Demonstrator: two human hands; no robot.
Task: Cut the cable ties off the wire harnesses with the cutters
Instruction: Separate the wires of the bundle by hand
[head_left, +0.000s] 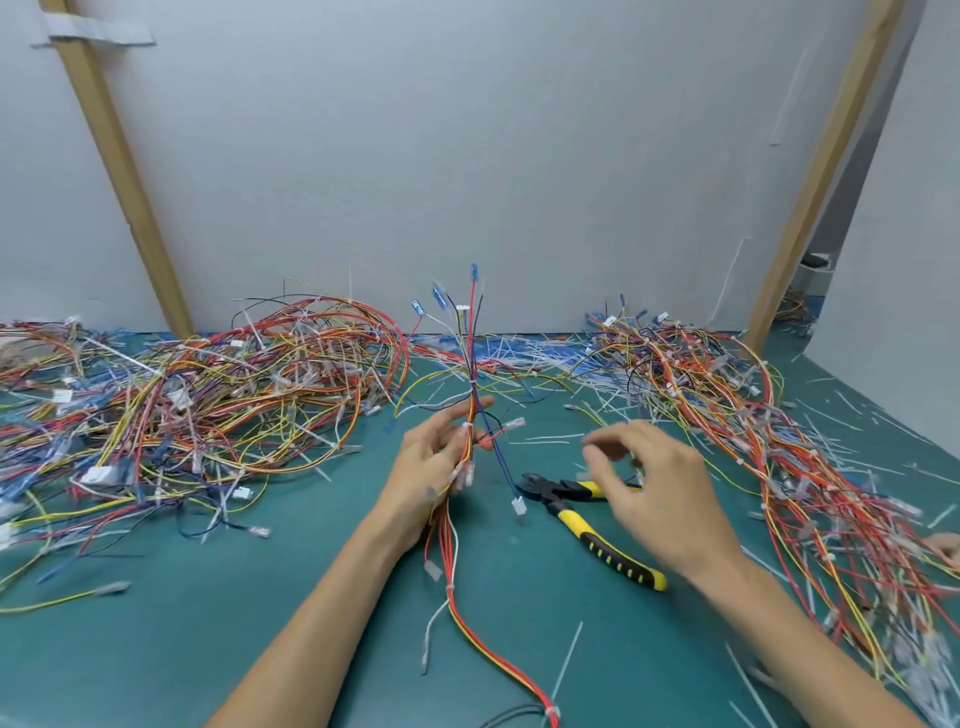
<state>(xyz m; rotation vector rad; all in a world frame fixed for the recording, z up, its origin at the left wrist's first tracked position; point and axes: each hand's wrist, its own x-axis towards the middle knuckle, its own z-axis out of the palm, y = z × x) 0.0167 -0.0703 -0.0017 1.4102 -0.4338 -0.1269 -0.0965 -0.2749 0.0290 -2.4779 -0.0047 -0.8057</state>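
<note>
Right hand blurred above cutters

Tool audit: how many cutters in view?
1. The yellow-handled cutters lie on the green mat, partly under the right hand. The left wire pile and right wire pile could hide others.

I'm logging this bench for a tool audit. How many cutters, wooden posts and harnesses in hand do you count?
Cutters: 1
Wooden posts: 2
Harness held in the left hand: 1
Total: 4
</note>
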